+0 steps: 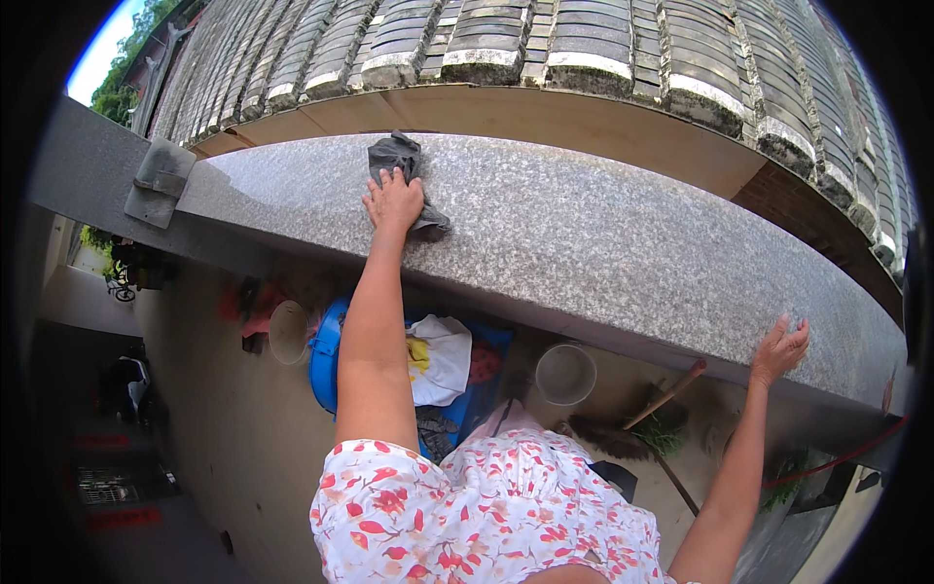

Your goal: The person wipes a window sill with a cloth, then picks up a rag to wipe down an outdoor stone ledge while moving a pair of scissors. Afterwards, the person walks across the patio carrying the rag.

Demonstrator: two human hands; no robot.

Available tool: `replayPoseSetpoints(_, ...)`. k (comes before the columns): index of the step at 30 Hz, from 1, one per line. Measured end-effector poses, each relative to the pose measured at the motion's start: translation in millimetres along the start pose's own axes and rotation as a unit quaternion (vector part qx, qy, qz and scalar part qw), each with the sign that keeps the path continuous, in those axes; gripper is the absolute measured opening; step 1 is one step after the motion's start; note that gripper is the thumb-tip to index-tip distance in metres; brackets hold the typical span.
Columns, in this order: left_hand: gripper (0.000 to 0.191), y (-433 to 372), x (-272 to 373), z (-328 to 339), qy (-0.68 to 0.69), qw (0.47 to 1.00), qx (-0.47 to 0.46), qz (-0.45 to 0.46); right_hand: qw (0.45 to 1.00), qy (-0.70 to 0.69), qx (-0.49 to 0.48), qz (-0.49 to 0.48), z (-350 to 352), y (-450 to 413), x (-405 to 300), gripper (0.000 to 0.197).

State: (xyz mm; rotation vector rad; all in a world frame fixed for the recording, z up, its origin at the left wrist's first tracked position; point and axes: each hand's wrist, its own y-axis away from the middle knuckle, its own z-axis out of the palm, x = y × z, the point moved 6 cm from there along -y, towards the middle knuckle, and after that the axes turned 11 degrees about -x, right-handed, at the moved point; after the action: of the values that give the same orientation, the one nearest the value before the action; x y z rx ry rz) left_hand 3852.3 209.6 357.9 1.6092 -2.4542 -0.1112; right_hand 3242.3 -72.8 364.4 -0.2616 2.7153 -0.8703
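Note:
My left hand (395, 198) lies palm down on a crumpled dark cloth (396, 152). The cloth is pressed against the grey speckled stone top of a parapet (554, 219), and one end of it sticks out to the right below my fingers. Farther right, my right hand (779, 352) is at the near edge of the same stone top, with its fingers partly spread and nothing held. Towards the left end, the stone has a darker, wet-looking patch (219, 179).
Beyond the parapet slopes a grey tiled roof (503, 44). On the floor below are a blue plastic tub (325, 365) by a white cloth (441, 358), a round pale basin (566, 374), a bucket (289, 332) and a wooden-handled broom (664, 394). A flat grey piece (159, 182) sits at the left corner.

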Motion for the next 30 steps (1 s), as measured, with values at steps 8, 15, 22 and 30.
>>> replayPoseSetpoints(8, 0.058, 39, -22, 5, -0.030, 0.999, 0.043, -0.008, 1.000, -0.016, -0.014, 0.007, 9, -3, 5, 0.051)
replayPoseSetpoints(15, 0.052, 227, 193, 44, 0.047, 0.878, 0.003, 0.477, 0.999, -0.035, -0.038, 0.015, 22, -7, 17, 0.053)
replayPoseSetpoints(22, 0.038, 108, 54, 21, 0.059, 0.953, 0.142, 0.262, 0.999, -0.014, -0.043, 0.023, 28, -12, 45, 0.054)
replayPoseSetpoints(30, 0.024, 106, -281, -27, 0.640, 0.745, 0.081, -0.169, 0.999, 0.043, -0.010, 0.010, 54, -18, 59, 0.057)
